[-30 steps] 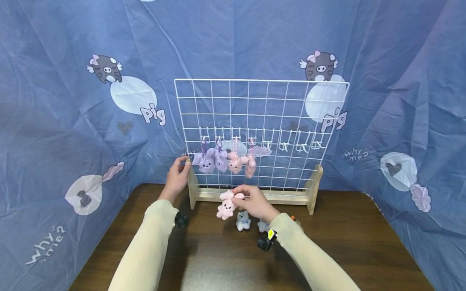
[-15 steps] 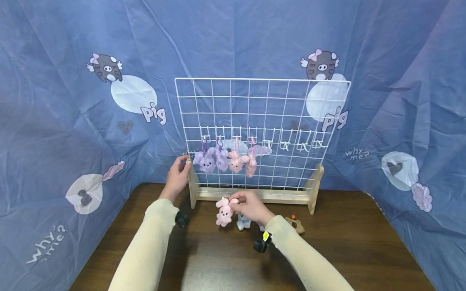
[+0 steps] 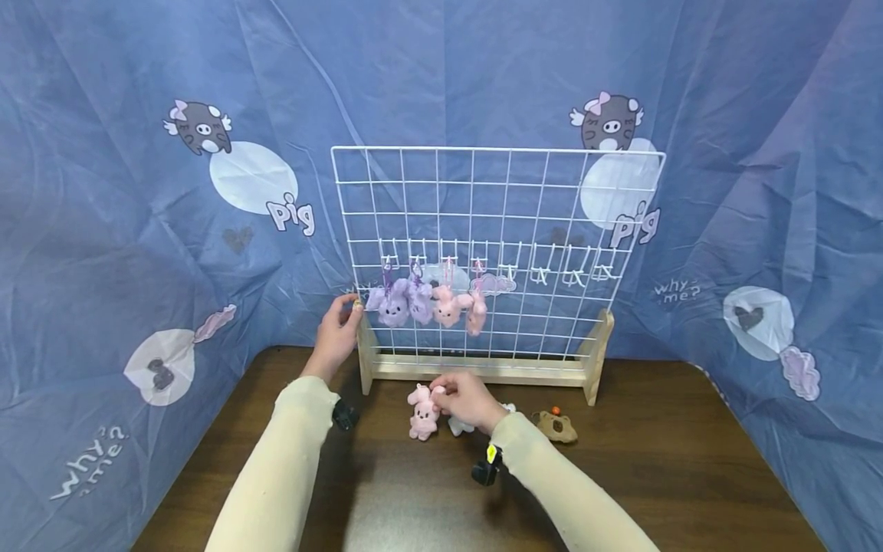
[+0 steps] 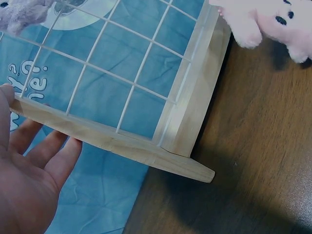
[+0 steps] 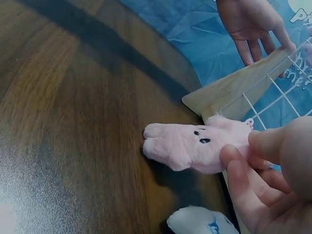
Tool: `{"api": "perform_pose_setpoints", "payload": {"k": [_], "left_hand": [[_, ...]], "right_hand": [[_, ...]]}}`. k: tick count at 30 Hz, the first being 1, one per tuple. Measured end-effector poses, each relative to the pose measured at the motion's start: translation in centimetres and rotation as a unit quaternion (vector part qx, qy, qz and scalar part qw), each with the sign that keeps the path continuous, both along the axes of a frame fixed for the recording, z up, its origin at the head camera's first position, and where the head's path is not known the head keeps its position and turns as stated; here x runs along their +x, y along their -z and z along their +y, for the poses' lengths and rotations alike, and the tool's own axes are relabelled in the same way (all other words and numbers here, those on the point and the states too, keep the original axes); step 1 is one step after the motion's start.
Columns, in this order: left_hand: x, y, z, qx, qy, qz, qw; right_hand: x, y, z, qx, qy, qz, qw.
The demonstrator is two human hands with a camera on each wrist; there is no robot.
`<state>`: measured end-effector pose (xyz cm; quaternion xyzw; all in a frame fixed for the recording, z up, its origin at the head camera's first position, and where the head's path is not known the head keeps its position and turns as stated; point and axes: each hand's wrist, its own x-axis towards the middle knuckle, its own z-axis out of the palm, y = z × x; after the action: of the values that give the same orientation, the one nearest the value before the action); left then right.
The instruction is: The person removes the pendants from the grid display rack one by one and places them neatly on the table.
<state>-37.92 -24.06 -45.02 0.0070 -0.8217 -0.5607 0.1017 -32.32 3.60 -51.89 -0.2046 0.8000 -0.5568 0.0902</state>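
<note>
Now right hand (image 3: 465, 398) pinches pink bunny (image 3: 422, 418) by ear, fingertips bent onto it; bunny just in front of rack (image 3: 483, 372), low over table (image 3: 400, 498), contact unclear. White plush (image 3: 461, 427) beside it. Left hand (image 3: 336, 333) grips rack's left post (image 3: 366, 360). Purple plushes (image 3: 394, 308), pink plushes (image 3: 447, 310) hang on rack.

Held toy (image 3: 423, 418) is pink, grid (image 3: 497, 149) white, stand (image 3: 483, 374) pale wood-toned, table (image 3: 407, 498) brown wood-grained, backdrop (image 3: 124, 61) blue with pig prints (image 3: 200, 129).
</note>
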Motion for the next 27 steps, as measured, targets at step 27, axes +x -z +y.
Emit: {"api": "perform_pose_setpoints", "payload": {"k": [27], "left_hand": [[-0.07,0.1,0.04,0.005,-0.005,0.005,1.0]], "right_hand": [[-0.33,-0.07,-0.4,0.165,0.011,0.113,0.9799]]}}
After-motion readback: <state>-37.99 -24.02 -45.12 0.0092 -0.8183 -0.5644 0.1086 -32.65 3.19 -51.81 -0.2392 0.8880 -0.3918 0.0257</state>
